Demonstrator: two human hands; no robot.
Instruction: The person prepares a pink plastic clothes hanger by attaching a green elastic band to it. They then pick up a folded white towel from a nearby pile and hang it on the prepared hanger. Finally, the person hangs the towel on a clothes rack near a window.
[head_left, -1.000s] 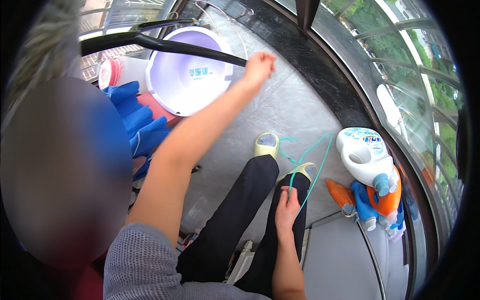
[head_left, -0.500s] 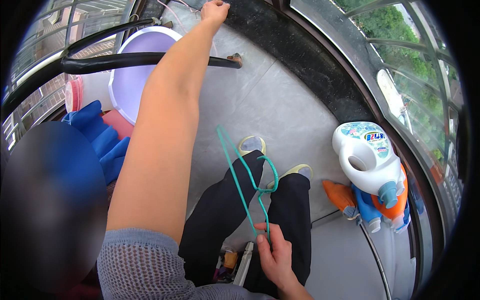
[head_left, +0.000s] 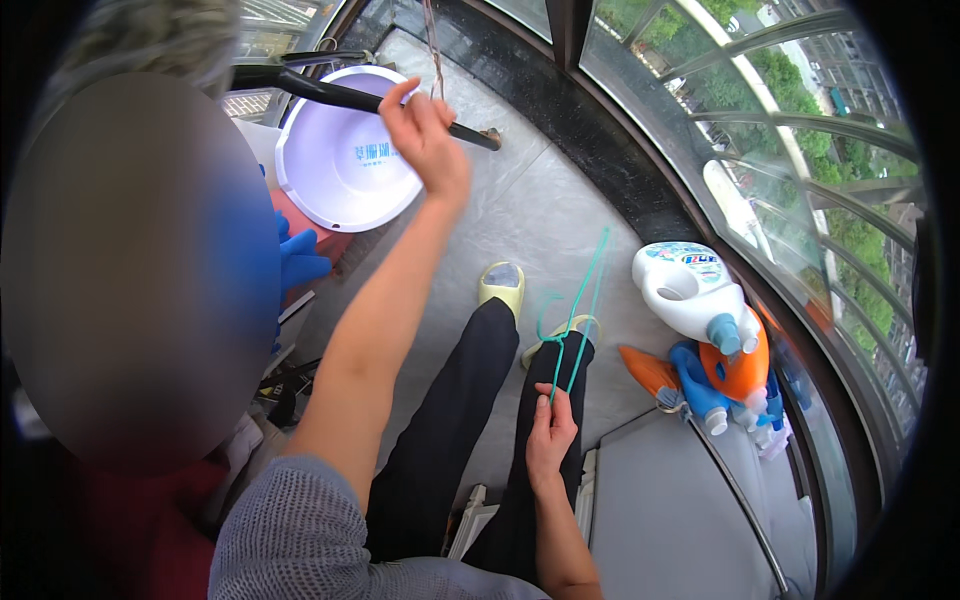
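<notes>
My right hand (head_left: 553,440) is closed on a green wire clothes hanger (head_left: 573,345), pinching it at its lower end. The hanger extends away from me over my right leg and slipper (head_left: 572,330), its hook turned left. My left arm reaches forward, and my left hand (head_left: 428,140) is raised with fingers loosely bent and apart. A thin twisted cord (head_left: 433,50) hangs right beside those fingertips; whether they touch it I cannot tell. Under that hand run a black bar (head_left: 335,95) and a pale purple basin (head_left: 335,190).
At right, a white detergent jug (head_left: 690,285) stands by orange and blue bottles (head_left: 735,360) near the window. A grey panel (head_left: 660,500) lies below them. Blue cloth (head_left: 298,258) is beside the basin. A large blurred shape (head_left: 140,270) blocks the left side.
My left hand has come back toward me from the far edge, and its fingers have loosened. The hanger has swung to the right and farther from me, still in my right hand.
</notes>
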